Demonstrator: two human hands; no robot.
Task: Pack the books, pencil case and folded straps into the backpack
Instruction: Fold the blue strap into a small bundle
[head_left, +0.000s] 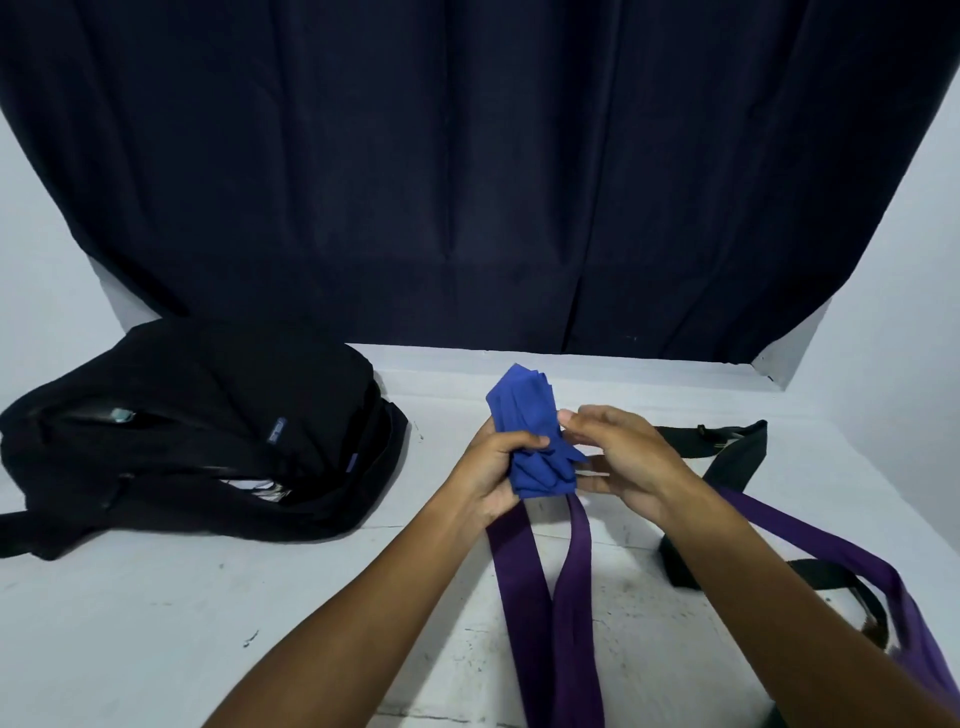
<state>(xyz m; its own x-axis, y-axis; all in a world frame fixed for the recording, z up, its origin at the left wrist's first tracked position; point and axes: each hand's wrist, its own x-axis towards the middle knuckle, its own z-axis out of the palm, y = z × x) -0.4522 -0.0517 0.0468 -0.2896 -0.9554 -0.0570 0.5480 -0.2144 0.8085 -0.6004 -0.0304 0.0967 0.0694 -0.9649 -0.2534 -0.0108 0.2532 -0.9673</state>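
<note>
My left hand (491, 467) grips a folded blue strap (522, 410) held upright above the white table, just right of centre. My right hand (621, 457) pinches the bundle's right edge between thumb and fingers. A purple strap (540, 597) lies in a V on the table below my hands and runs off to the lower right. A black strap (737, 449) lies behind my right hand. The black backpack (197, 431) lies on its side at the left, its zip partly open with something pale showing inside.
A dark blue curtain (467, 182) hangs behind the white table (156, 623). Another stretch of black strap (831, 577) lies at the right, partly under my right forearm. Pale walls flank the curtain on both sides.
</note>
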